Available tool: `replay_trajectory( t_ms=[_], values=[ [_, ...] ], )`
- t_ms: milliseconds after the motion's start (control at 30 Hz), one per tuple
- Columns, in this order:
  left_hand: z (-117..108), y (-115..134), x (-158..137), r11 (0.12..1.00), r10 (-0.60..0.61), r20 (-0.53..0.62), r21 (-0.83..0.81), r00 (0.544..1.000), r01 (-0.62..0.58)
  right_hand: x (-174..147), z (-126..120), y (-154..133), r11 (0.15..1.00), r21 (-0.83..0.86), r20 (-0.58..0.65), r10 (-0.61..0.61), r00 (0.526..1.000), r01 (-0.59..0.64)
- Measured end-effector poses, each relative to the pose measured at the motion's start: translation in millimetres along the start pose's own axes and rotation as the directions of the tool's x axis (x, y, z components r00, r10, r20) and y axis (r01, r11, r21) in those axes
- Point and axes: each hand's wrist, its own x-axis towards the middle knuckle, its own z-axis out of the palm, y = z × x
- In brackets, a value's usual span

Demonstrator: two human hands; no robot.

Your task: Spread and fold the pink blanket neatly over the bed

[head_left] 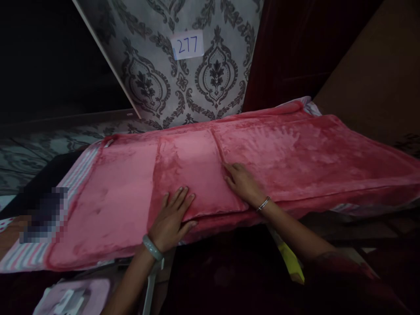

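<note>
A pink plush blanket (282,162) is spread over a long surface, with a folded section (192,157) of the same plush in its middle. My left hand (172,214) lies flat on the lower left of that section, fingers spread, a pale bangle on the wrist. At the section's right edge rests my right hand (244,181), its fingers loosely bent and touching the plush by the seam. A thin silver bracelet is on that wrist. Neither hand shows anything lifted off the surface.
A striped cloth (74,175) shows under the blanket's left end. Behind stand a patterned wall with a paper marked 277 (187,45) and a large dark screen (52,61). Below the front edge are a yellow object (290,258) and a pinkish stool-like seat (77,295).
</note>
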Motion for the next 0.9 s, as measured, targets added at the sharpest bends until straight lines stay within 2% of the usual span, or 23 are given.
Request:
replay_trajectory(
  t_ms=[133, 300, 467, 567, 633, 700, 733, 800, 833, 867, 900],
  values=[
    [3.0, 6.7, 0.0, 1.0, -0.002, 0.001, 0.016, 1.0, 0.002, 0.8, -2.0, -0.9, 0.999, 0.031, 0.025, -0.019, 1.0, 0.018],
    [5.3, 15.6, -1.9, 1.0, 0.027, -0.052, 0.008, 0.998, -0.027, 1.5, 10.3, 13.0, 0.991, 0.134, -0.043, -0.017, 0.999, 0.023],
    [15.4, 31.0, -6.1, 0.999, 0.04, -0.073, 0.025, 0.997, -0.038, 3.2, 11.1, 19.5, 0.996, 0.089, 0.034, -0.003, 0.999, 0.0],
    [14.1, 43.0, -9.5, 0.996, 0.068, -0.054, -0.049, 0.996, -0.071, 14.0, -0.2, 4.4, 0.997, 0.014, 0.0, -0.072, 0.997, 0.072],
    [4.6, 47.6, -11.4, 0.975, 0.137, -0.033, -0.172, 0.99, -0.141, 27.5, -5.9, -16.0, 0.982, 0.017, -0.018, -0.188, 0.982, 0.188],
    [-12.2, 42.8, -10.1, 0.926, 0.189, -0.043, -0.325, 0.981, -0.193, 45.8, -7.5, -42.6, 0.953, 0.052, 0.039, -0.302, 0.953, 0.3],
    [-22.5, 35.3, -7.1, 0.906, 0.159, -0.072, -0.386, 0.985, -0.174, 56.4, -6.8, -57.3, 0.94, 0.066, 0.089, -0.339, 0.937, 0.334],
    [-43.2, 9.9, 5.7, 0.891, -0.05, -0.18, -0.452, 0.982, -0.038, 78.8, -2.7, -87.3, 0.934, 0.072, 0.185, -0.359, 0.915, 0.351],
    [-52.0, -6.6, 15.7, 0.885, -0.21, -0.243, -0.459, 0.947, 0.079, 89.5, 0.6, -101.8, 0.936, 0.066, 0.218, -0.351, 0.91, 0.345],
    [-58.7, -23.9, 27.8, 0.871, -0.346, -0.304, -0.456, 0.888, 0.184, 99.1, 4.8, -115.3, 0.939, 0.06, 0.238, -0.344, 0.908, 0.34],
    [-62.5, -40.5, 41.4, 0.855, -0.433, -0.332, -0.445, 0.838, 0.266, 107.1, 9.9, -127.2, 0.94, 0.053, 0.245, -0.34, 0.908, 0.337]
  ],
)
